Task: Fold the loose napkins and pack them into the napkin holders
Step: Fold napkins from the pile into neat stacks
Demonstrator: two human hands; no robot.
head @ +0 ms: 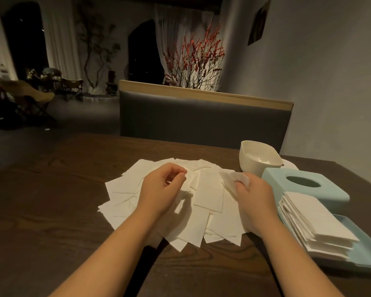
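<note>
Dozens of loose napkins (180, 202) lie fanned across the dark wooden table (51, 189) in front of me, overlapping one another, and most are not yet folded. My right hand (253, 196) pinches one napkin (234, 179) between thumb and curled fingers, lifted just above the spread, its free end drooping toward the middle. My left hand (163, 187) hovers over the pile with fingers loosely curled and thumb near the forefinger, gripping nothing that I can see. To fold this one well, I judge I should bring the left fingers to the hanging edge, match corner to corner, and run a firm crease, since thin paper like this slumps and skews easily. To my right a stack of folded napkins (315, 224) sits in the pale blue tray (351, 230), and beyond it stands the matching blue lid (304, 185) with its oval slot; a cream bowl (257, 159) waits behind that. The new fold should match the stack's size so it sits square on top. Pulling carelessly could drag neighbouring sheets off the pile.
</note>
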